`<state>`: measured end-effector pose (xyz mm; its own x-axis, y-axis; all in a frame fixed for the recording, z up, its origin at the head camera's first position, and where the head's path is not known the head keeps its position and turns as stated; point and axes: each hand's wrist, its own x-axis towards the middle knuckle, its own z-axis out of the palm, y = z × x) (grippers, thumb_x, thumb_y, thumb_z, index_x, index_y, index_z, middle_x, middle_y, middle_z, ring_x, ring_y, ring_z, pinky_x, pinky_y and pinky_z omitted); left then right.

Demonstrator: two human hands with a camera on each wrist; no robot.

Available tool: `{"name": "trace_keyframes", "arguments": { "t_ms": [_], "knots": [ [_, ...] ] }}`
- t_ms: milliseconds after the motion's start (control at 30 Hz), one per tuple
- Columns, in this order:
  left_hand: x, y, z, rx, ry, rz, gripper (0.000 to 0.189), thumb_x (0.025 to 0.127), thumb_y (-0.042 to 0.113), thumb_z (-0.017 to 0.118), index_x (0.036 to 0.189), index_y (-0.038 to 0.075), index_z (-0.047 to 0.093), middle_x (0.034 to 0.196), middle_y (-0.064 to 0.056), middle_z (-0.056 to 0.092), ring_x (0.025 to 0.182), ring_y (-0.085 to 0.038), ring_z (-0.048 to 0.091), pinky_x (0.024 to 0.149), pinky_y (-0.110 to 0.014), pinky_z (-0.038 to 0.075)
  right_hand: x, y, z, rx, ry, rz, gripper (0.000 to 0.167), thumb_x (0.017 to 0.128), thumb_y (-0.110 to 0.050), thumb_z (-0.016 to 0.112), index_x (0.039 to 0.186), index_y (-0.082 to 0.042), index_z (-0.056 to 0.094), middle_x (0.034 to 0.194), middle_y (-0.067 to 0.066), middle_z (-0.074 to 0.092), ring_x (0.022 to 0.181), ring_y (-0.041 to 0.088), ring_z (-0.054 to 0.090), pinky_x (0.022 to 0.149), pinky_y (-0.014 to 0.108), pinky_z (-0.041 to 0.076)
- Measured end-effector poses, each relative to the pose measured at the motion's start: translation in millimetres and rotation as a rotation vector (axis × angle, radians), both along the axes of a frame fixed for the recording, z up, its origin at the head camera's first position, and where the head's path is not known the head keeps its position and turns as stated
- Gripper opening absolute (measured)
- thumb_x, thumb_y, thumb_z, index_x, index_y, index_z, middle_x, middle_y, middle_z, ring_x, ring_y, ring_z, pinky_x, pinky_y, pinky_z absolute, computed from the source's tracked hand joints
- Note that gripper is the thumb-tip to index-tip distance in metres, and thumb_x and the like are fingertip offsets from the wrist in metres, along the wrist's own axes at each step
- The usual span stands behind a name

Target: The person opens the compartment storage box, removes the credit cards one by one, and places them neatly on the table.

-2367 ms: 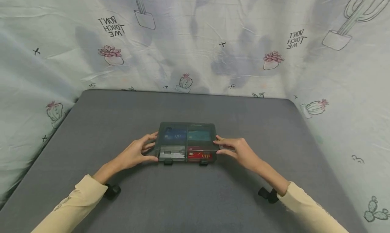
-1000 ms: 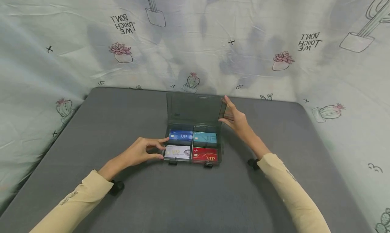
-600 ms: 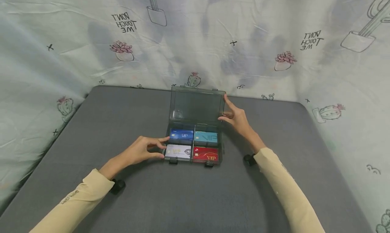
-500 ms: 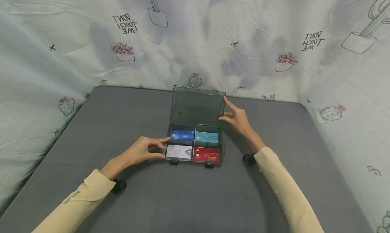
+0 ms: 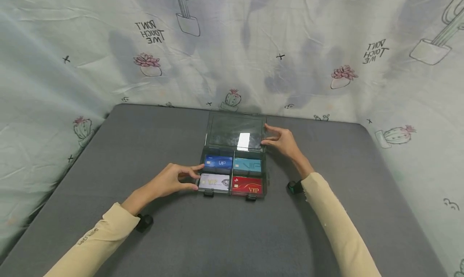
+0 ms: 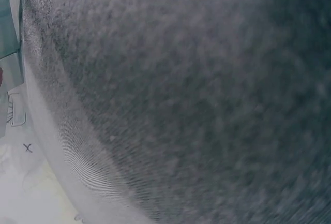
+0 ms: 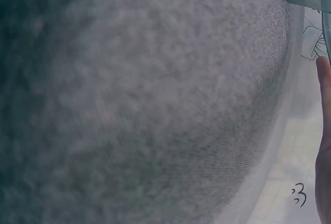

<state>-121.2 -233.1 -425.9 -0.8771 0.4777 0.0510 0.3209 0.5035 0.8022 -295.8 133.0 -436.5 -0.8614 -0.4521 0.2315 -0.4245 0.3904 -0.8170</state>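
Note:
A smoky translucent plastic card case (image 5: 231, 186) lies on the table in the head view, its lid (image 5: 232, 128) swung up and leaning back. Four compartments hold a blue card (image 5: 218, 162), a teal card (image 5: 247, 164), a white card (image 5: 214, 182) and a red card (image 5: 247, 185). My left hand (image 5: 170, 180) grips the case's left side, thumb near the front corner. The lid's right edge is held by my right hand (image 5: 284, 143), fingers and thumb at its side. One finger (image 7: 325, 87) of that hand shows at the right wrist view's border.
Under the case spreads a grey cloth-covered table (image 5: 217, 236). Behind it and along both sides hangs a pale curtain (image 5: 217, 47) with cactus prints. Two dark latches, the left latch (image 5: 208, 193) and the right latch (image 5: 251, 197), project from the case's front edge.
The lid has gone from closed to raised, then tipped farther back, moved by my right hand. The cards are now uncovered. My left hand has stayed at the case's left side.

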Motion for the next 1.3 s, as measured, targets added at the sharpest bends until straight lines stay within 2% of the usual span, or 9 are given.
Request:
{"name": "trace_keyframes", "arguments": {
  "t_ms": [67, 200, 300, 433, 600, 733, 1000, 1300],
  "knots": [
    [1.4, 0.0, -0.2, 0.002, -0.001, -0.003, 0.025, 0.077, 0.012, 0.079, 0.101, 0.007, 0.072, 0.141, -0.01, 0.049, 0.109, -0.018, 0.064, 0.095, -0.04, 0.049, 2.3, 0.6, -1.3, 0.018, -0.015, -0.011, 0.06, 0.079, -0.007, 0.077, 0.133, 0.001, 0.053, 0.134, 0.018, 0.054, 0.092, 0.029, 0.069, 0.056, 0.017, 0.041],
    [4.0, -0.9, -0.7, -0.001, -0.012, 0.006, 0.025, 0.077, 0.013, 0.079, 0.1, 0.007, 0.072, 0.141, -0.01, 0.049, 0.109, -0.019, 0.063, 0.096, -0.04, 0.049, 6.4, -0.3, -3.8, 0.035, -0.032, -0.017, 0.053, 0.081, -0.01, 0.077, 0.129, 0.0, 0.058, 0.129, 0.017, 0.059, 0.09, 0.026, 0.07, 0.065, 0.018, 0.051],
    [4.8, -1.2, -0.3, -0.009, -0.017, 0.012, 0.026, 0.077, 0.013, 0.079, 0.101, 0.007, 0.072, 0.14, -0.008, 0.049, 0.112, -0.02, 0.062, 0.096, -0.039, 0.048, 8.3, -0.6, -4.8, 0.047, -0.032, -0.015, 0.05, 0.082, -0.011, 0.076, 0.127, 0.001, 0.059, 0.128, 0.017, 0.059, 0.091, 0.026, 0.07, 0.074, 0.025, 0.057],
    [5.7, -1.3, -0.1, -0.021, -0.024, 0.015, 0.026, 0.077, 0.012, 0.079, 0.101, 0.007, 0.072, 0.141, -0.006, 0.048, 0.115, -0.021, 0.06, 0.097, -0.038, 0.048, 9.6, 0.1, -5.3, 0.061, -0.05, -0.013, 0.049, 0.083, -0.012, 0.075, 0.128, 0.001, 0.059, 0.129, 0.018, 0.059, 0.093, 0.028, 0.069, 0.078, 0.036, 0.058],
    [7.1, -0.9, -0.3, -0.021, -0.028, 0.017, 0.025, 0.077, 0.011, 0.079, 0.101, 0.007, 0.072, 0.141, -0.006, 0.048, 0.118, -0.023, 0.058, 0.097, -0.038, 0.048, 10.7, 1.6, -6.1, 0.102, -0.116, -0.004, 0.049, 0.087, -0.016, 0.072, 0.13, 0.001, 0.057, 0.133, 0.019, 0.056, 0.098, 0.031, 0.067, 0.081, 0.044, 0.056],
    [7.3, -0.4, -1.4, -0.013, -0.026, 0.012, 0.025, 0.077, 0.012, 0.08, 0.1, 0.007, 0.072, 0.14, -0.008, 0.049, 0.12, -0.026, 0.056, 0.096, -0.039, 0.049, 13.1, 2.0, -6.2, 0.126, -0.181, 0.003, 0.047, 0.09, -0.019, 0.07, 0.13, 0.002, 0.056, 0.134, 0.021, 0.054, 0.102, 0.033, 0.066, 0.083, 0.044, 0.056],
    [6.5, -1.4, -3.2, -0.014, -0.008, 0.022, 0.024, 0.075, 0.013, 0.081, 0.098, 0.007, 0.073, 0.138, -0.01, 0.051, 0.117, -0.028, 0.058, 0.095, -0.041, 0.049, 17.0, -0.6, -2.5, 0.083, -0.244, 0.007, 0.044, 0.095, -0.019, 0.062, 0.132, 0.004, 0.053, 0.135, 0.023, 0.052, 0.107, 0.033, 0.063, 0.084, 0.032, 0.056],
    [3.7, -3.0, -5.0, -0.003, -0.01, -0.002, 0.024, 0.076, 0.014, 0.08, 0.098, 0.006, 0.073, 0.139, -0.012, 0.05, 0.116, -0.026, 0.059, 0.096, -0.04, 0.049, 25.9, 12.3, -2.0, -0.128, -0.299, 0.014, 0.044, 0.094, -0.011, 0.063, 0.132, 0.007, 0.051, 0.134, 0.025, 0.051, 0.112, 0.038, 0.058, 0.088, 0.032, 0.055]
  ]
}}
